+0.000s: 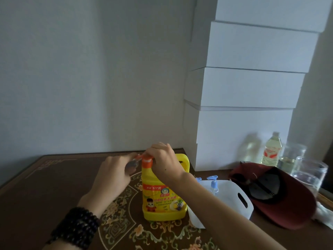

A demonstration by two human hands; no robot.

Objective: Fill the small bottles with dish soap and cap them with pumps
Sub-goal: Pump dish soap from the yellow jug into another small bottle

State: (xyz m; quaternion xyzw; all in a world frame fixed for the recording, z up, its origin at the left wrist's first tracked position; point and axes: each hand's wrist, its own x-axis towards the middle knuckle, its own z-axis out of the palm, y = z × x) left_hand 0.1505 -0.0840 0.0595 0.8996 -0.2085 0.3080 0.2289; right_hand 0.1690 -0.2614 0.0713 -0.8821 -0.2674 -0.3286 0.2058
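right hand [162,159] grips the orange cap [147,162] of the upright yellow jug [162,192]; left hand [115,173] loosely curled beside it, its hold unclear.

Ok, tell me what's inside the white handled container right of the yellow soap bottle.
Inside the white container stands a small clear bottle with a blue pump. Another blue pump peeks out beside the right forearm, which hides the rest.
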